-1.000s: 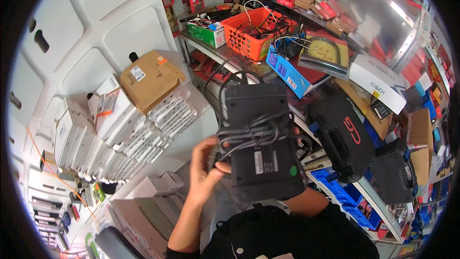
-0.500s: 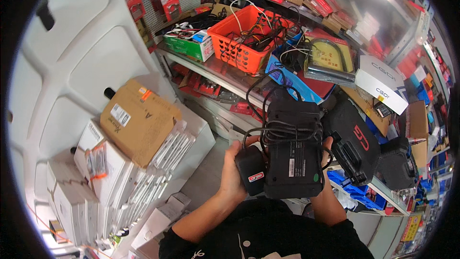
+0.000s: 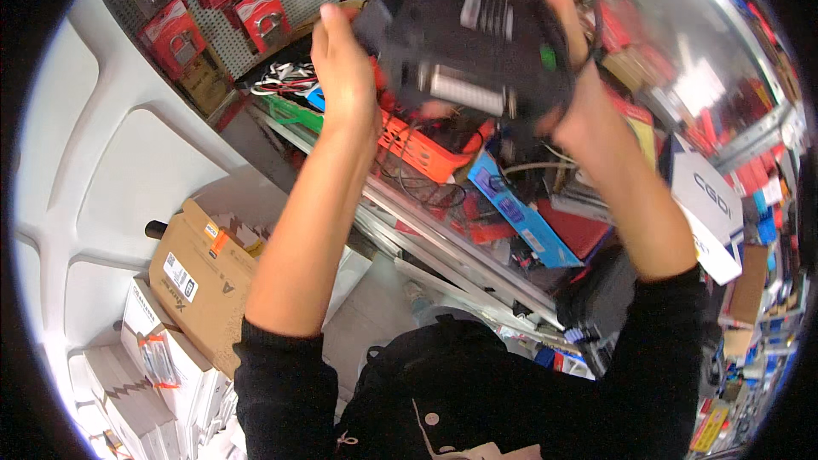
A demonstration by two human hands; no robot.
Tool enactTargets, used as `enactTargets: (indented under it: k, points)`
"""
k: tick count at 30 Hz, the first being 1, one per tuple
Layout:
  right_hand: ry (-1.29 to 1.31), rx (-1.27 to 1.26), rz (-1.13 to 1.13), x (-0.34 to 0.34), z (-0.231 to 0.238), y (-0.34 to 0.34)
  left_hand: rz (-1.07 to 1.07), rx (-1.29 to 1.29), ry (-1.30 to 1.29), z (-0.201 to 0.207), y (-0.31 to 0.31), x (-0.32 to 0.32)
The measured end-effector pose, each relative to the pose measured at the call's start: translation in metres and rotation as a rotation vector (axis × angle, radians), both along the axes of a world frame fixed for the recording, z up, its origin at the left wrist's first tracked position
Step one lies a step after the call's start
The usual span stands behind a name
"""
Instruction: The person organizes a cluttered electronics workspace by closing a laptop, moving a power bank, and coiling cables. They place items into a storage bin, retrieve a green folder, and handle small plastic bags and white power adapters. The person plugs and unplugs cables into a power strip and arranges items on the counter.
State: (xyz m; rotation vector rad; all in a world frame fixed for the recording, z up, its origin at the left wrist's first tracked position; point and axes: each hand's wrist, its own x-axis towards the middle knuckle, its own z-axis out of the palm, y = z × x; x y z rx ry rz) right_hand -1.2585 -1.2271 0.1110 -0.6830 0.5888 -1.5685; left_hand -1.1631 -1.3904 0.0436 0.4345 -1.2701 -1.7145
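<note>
Raised in front of me is a boxy black electronic device, smeared by motion, with a pale wide connector socket on its near end and a green round sticker. My left hand grips it from the left, against a smaller black block that looks like its power adapter. On the other side my right hand is closed round the device's right edge. Black cable loops partly show beside the right hand. The device hides most of the fingers of both hands.
Below the device, an orange basket and a blue box stand on a shelf. A white box is at the right. Stacked cartons, with a brown cardboard box on top, stand at lower left. Red-backed padlock packs hang on pegboard.
Both hands have lifted the device with its adapter up and away from my body, tilting it so that its socket end shows. The view has shifted too.
</note>
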Motion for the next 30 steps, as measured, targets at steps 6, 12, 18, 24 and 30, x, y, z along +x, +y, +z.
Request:
enactTargets:
  k: [6, 12, 18, 24, 30]
  points:
    - [0.414, 0.298, -0.232, -0.076, -0.017, -0.088, -0.273, 0.073, -0.131, -0.024, -0.034, -0.032]
    - [0.302, 0.429, -0.393, -0.086, -0.111, -0.145, 0.188, -0.694, -0.722, -0.075, -0.046, -0.003]
    - [1.255, 0.183, -0.655, -0.095, -0.171, -0.167, 0.066, -1.148, -0.874, -0.1, 0.028, 0.036]
    - [1.258, 0.41, -0.042, -0.088, -0.161, -0.141, 0.141, -0.887, -0.725, -0.118, 0.062, 0.025]
    - [1.239, 0.297, -0.084, -0.15, -0.042, -0.051, 0.131, -0.483, -0.713, -0.165, 0.044, 0.036]
